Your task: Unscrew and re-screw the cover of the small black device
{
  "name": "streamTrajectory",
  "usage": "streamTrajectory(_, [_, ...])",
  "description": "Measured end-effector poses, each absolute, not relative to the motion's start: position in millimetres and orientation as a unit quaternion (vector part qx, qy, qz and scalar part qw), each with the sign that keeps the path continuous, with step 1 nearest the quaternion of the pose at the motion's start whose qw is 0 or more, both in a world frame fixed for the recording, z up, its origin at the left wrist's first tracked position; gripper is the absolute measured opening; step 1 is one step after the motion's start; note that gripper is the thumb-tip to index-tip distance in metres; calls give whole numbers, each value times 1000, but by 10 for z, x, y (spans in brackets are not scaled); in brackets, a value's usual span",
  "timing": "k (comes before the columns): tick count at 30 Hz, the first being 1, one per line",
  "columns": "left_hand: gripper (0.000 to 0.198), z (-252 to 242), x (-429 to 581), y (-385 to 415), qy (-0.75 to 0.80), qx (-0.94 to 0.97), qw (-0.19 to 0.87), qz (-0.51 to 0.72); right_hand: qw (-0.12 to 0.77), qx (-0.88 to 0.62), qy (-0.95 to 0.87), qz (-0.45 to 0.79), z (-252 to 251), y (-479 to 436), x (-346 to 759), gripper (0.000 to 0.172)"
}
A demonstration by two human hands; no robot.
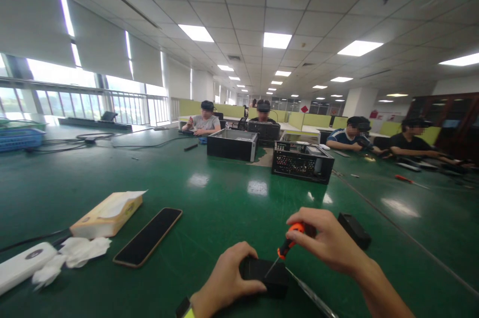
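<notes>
Black rectangular plastic box (270, 278) at lower centre of the frame rests on the glossy green table (224, 193), left hand (226, 278) clamped shut over its near end. Right hand (329, 240) grips an orange-and-black screwdriver (289, 244), tip on the box top. Judged risk: at this slant the tip may skid toward the left thumb

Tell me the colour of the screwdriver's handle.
The screwdriver handle is orange and black, best seen in the head view.
</notes>
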State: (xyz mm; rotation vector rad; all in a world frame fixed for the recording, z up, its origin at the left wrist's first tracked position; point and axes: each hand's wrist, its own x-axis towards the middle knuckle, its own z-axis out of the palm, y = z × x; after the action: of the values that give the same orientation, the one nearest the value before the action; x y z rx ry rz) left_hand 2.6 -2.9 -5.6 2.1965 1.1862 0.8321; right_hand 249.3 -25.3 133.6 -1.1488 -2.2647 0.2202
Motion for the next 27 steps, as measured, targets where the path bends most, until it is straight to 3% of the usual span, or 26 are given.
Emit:
streamTrajectory(10, [51,-77,25,-24,430,810,248,313,285,-420,-857,92,1360,-294,2473,17])
streamTrajectory(27, [50,-109,34,-17,422,811,248,319,262,-420,-866,76,1375,-390,2472,33])
